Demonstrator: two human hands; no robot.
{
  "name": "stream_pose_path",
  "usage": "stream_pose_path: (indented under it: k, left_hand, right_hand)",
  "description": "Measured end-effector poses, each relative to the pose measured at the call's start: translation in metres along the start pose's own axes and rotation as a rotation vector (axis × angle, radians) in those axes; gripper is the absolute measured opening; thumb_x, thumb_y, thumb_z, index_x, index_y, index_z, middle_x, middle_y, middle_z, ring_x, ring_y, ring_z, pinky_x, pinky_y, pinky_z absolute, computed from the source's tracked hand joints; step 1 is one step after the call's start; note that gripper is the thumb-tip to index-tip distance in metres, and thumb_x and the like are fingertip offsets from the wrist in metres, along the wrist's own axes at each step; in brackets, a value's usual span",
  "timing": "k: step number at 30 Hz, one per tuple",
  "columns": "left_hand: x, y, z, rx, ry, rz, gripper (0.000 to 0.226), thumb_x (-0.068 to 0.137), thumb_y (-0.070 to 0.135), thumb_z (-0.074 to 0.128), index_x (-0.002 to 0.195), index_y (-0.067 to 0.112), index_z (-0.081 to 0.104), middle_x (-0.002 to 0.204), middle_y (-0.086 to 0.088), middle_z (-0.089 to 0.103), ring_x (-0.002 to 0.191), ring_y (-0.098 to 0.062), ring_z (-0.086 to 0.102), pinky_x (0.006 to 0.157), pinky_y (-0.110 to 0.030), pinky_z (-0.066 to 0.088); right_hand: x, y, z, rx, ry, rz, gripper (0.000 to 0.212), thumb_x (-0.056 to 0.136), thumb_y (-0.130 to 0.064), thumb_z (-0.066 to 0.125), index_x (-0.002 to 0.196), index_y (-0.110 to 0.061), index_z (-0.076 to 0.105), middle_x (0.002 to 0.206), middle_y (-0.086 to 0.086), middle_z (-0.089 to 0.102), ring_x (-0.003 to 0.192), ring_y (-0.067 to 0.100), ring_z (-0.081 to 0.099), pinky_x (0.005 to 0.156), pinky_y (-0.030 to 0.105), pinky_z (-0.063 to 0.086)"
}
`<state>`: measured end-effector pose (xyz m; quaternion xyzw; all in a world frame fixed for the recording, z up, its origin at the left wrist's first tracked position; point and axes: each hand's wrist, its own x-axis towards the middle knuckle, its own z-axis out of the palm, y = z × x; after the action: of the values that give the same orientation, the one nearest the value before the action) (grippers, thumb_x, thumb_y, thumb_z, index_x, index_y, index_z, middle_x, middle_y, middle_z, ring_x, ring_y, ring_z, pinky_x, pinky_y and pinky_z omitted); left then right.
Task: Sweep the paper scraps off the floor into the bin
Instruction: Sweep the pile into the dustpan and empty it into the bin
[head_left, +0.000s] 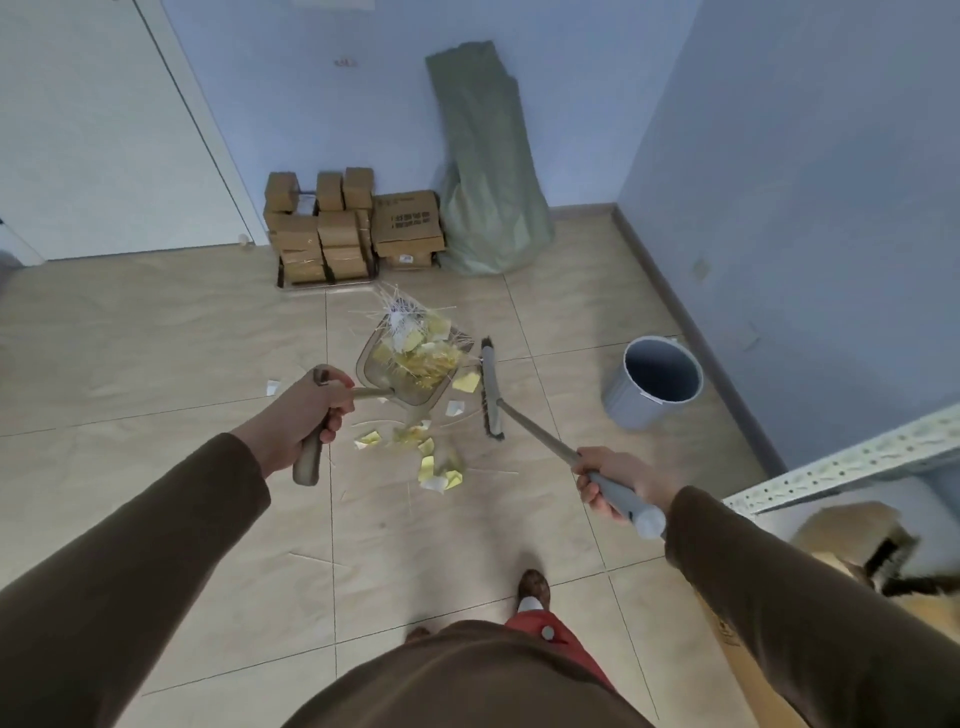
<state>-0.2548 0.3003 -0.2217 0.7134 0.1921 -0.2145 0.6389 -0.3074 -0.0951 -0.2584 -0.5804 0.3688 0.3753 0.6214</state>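
Translucent, smoke-tinted plastic dustpan (402, 371) heaped with crumpled yellow and white paper scraps (421, 353) and thin pale slivers; more yellow and white scraps (434, 462) loose on the glossy beige floor tiles (156, 332) just below the pan; left hand (306, 415) curled tight round the pan's beige handle, thumb on top; right hand (610, 480) wrapped round the grey padded grip of the long-handled broom (492, 389), its narrow dark-bristled head just right of the pan; round grey plastic bin (655, 382), smooth-walled and open-mouthed, upright near the blue wall to the right, well apart from the pile; stacked brown cardboard boxes (332, 228) and slumped green woven sack (488, 171) against the far wall.
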Motion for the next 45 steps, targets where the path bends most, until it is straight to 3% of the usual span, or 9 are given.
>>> stream_pose_path:
  k: [2,5,16,21,25,30,33,42,45]
  left_hand:
    - [0.001,0.016,0.010,0.069,-0.054,0.026,0.023,0.082,-0.005,0.053,0.098,0.012,0.054,0.066,-0.004,0.047,0.049,-0.012,0.040,0.039,-0.022,0.034]
    - [0.002,0.042,0.028,0.140,-0.102,0.058,0.022,0.083,-0.004,0.053,0.098,0.012,0.054,0.066,-0.004,0.047,0.049,-0.013,0.039,0.039,-0.022,0.033]
    - [0.028,0.120,0.157,0.565,-0.179,0.243,0.023,0.087,0.000,0.057,0.104,0.015,0.061,0.063,-0.010,0.049,0.047,-0.016,0.039,0.041,-0.023,0.034]
    - [0.037,0.136,0.235,0.749,-0.225,0.394,0.026,0.086,0.000,0.057,0.104,0.018,0.060,0.073,-0.009,0.052,0.049,-0.019,0.040,0.044,-0.025,0.035]
    - [0.042,0.133,0.290,1.128,-0.241,0.595,0.029,0.086,0.009,0.056,0.106,0.029,0.053,0.084,0.005,0.056,0.064,-0.018,0.057,0.055,-0.028,0.042]
    - [0.056,0.103,0.339,1.529,-0.249,0.737,0.029,0.088,0.009,0.049,0.108,0.031,0.046,0.089,0.000,0.056,0.071,-0.017,0.056,0.064,-0.034,0.051]
    - [0.063,0.079,0.355,1.718,-0.256,0.777,0.039,0.086,0.004,0.052,0.115,0.029,0.045,0.096,0.000,0.053,0.069,-0.020,0.059,0.059,-0.038,0.055]
    - [0.067,0.052,0.371,1.916,-0.244,0.801,0.047,0.085,0.001,0.060,0.123,0.023,0.043,0.105,-0.008,0.050,0.059,-0.024,0.055,0.053,-0.038,0.054]
    - [0.062,0.055,0.369,1.977,-0.238,0.822,0.043,0.088,0.002,0.059,0.123,0.021,0.043,0.108,-0.009,0.050,0.058,-0.024,0.051,0.045,-0.034,0.040]
  right_hand:
    - [0.009,0.007,-0.005,0.094,-0.019,0.055,0.022,0.095,-0.011,0.050,0.073,-0.009,0.049,0.051,0.003,0.051,0.033,0.011,0.049,0.032,0.018,0.045]
    - [0.017,0.014,-0.009,0.193,-0.032,0.093,0.031,0.094,-0.011,0.049,0.063,-0.009,0.048,0.047,0.002,0.050,0.031,0.012,0.048,0.030,0.018,0.044]
    - [0.015,0.028,-0.049,0.329,0.002,0.106,0.028,0.094,-0.008,0.048,0.066,-0.007,0.049,0.052,0.005,0.049,0.032,0.012,0.048,0.031,0.016,0.040]
    - [0.015,0.030,-0.075,0.297,0.020,0.129,0.023,0.093,-0.007,0.048,0.070,-0.008,0.048,0.057,0.003,0.049,0.031,0.010,0.047,0.031,0.016,0.038]
    - [0.016,0.032,-0.096,0.221,0.010,0.133,0.019,0.092,-0.008,0.049,0.073,-0.009,0.049,0.055,0.001,0.052,0.035,0.007,0.047,0.034,0.017,0.041]
    - [0.013,0.036,-0.114,0.169,0.008,0.122,0.010,0.094,-0.007,0.048,0.084,-0.006,0.049,0.058,0.002,0.052,0.034,0.006,0.048,0.034,0.017,0.043]
    - [0.009,0.041,-0.124,0.165,-0.004,0.116,0.011,0.094,-0.007,0.047,0.084,-0.007,0.048,0.060,0.002,0.051,0.034,0.006,0.048,0.035,0.016,0.043]
    - [0.005,0.056,-0.142,0.107,-0.035,0.135,0.012,0.094,-0.009,0.047,0.082,-0.008,0.049,0.059,0.002,0.051,0.036,0.006,0.047,0.037,0.016,0.043]
    - [0.006,0.055,-0.143,0.053,-0.061,0.140,0.009,0.093,-0.011,0.049,0.085,-0.008,0.049,0.062,0.002,0.051,0.040,0.006,0.048,0.038,0.016,0.043]
